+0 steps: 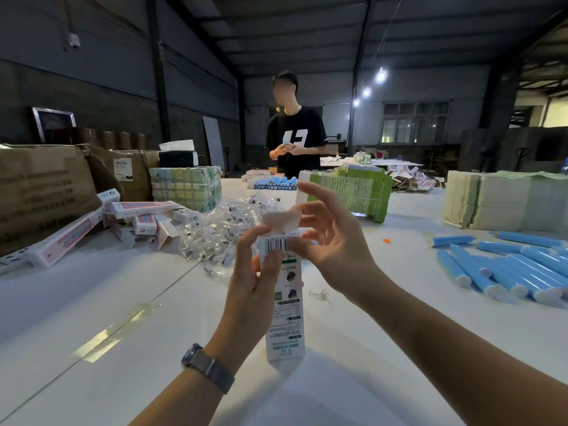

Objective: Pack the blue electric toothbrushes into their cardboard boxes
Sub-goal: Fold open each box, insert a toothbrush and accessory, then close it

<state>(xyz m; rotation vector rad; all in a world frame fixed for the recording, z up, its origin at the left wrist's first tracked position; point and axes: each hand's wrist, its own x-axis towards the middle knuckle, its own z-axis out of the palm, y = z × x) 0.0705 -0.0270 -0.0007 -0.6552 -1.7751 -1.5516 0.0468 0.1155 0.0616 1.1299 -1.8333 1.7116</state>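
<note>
While upright on bench (pixel 92 302): cardboard box (pixel 285 318), top flap raised.
Left hand (pixel 255 278) gripping box; right hand (pixel 325 238) pinching barcode end, other fingers spread.

**Box upright in hand, toothbrushes waiting at right**

A tall white cardboard box (pixel 285 305) is standing nearly upright above the bench (pixel 92 302), its barcode facing the camera and its top flap (pixel 282 221) sticking up open. Blue electric toothbrushes (pixel 510 269) are lying in a loose heap at the right, white end caps showing. Finished pink-and-white boxes (pixel 138 216) are lying scattered at the left.
</note>
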